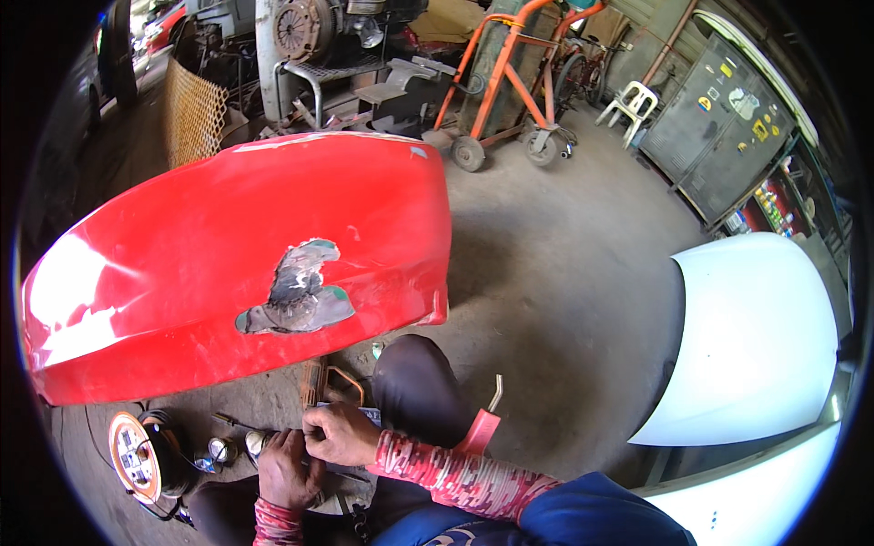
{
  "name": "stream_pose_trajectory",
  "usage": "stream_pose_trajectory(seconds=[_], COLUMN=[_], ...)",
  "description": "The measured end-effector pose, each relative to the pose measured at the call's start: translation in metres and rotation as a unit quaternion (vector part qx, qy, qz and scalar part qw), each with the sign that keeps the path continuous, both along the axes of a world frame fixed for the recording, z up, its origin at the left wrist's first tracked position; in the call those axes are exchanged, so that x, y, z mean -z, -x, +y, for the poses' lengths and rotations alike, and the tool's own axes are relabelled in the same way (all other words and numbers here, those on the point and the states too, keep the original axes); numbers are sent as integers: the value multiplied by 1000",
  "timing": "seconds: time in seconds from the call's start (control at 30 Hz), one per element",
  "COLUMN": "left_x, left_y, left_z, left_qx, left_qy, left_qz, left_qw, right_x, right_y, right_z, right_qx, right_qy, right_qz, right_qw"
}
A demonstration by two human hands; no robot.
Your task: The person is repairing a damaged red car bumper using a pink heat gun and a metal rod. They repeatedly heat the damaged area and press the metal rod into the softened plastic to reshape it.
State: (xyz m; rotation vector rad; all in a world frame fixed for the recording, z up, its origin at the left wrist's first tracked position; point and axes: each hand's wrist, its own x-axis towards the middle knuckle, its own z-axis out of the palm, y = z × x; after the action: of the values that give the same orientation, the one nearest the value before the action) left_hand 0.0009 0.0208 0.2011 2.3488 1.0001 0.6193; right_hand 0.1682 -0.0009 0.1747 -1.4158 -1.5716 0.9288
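Note:
My left hand [289, 469] and my right hand [341, 435] are close together, low in the head view. Both have curled fingers that meet over something small, which they hide. In front of them stands a glossy red car body panel [364, 200], with a bare patch [300, 296] of grey and dark metal where the paint is gone. A small round container [256, 442] sits just beyond my left hand. Beside my right forearm, a red tool [479, 431] with a bent metal tip points upward.
An orange-rimmed cable reel [137, 457] lies at the lower left. White car panels [756, 337] stand on the right. Farther back are an orange wheeled hoist [519, 73], a white plastic chair [630, 109], a grey locker [715, 127] and engine parts [305, 32].

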Motion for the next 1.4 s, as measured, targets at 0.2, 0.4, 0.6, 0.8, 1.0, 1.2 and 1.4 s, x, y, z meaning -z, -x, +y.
stream_pose_trajectory(seconds=[0.2, 0.4, 0.6, 0.8, 1.0, 1.2, 1.4], left_x=[15, 16, 4, 4, 4, -1, 0], left_y=[4, 3, 1, 8, 14, 15, 15], left_z=[-3, -6, -4, -1, 1, 3, 6], left_qx=[-4, -3, 6, 26, 42, 41, 29], left_qy=[5, 24, 11, 31, 44, 42, 38], left_qz=[22, 29, -2, -32, -37, -30, -29], left_qw=[1000, 999, 1000, 999, 997, 998, 998], right_x=[1, 5, 11, 4, -11, -10, -8], right_y=[0, 1, -2, -4, -8, -7, -13], right_z=[-2, -3, 1, 0, -1, 1, 4], right_qx=[19, 19, 0, -7, -31, -40, -73], right_qy=[29, 13, -37, 22, 92, 89, 86], right_qz=[12, 15, -10, 33, 84, 82, 122], right_qw=[999, 1000, 999, 999, 992, 992, 986])
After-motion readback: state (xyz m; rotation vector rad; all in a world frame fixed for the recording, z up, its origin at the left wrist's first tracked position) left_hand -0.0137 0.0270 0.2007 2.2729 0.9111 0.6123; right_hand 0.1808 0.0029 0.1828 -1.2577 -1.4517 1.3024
